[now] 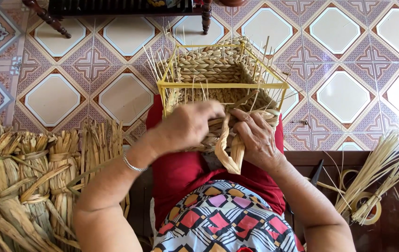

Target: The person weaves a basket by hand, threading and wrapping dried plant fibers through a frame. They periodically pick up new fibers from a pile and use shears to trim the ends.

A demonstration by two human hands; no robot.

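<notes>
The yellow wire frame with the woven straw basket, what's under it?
Under the yellow wire frame with its woven straw basket, red cloth over the person's lap shows. Both hands, left hand and right hand, cover the near edge, hiding the rest.

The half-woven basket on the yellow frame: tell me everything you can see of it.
The half-woven straw basket is rectangular, its walls of braided tan fibre built round a yellow wire frame. Thin pale stakes stick up along its rim. It lies tilted on the person's red-clad lap. The left hand and right hand press its near wall, working a flat loose strand.
</notes>
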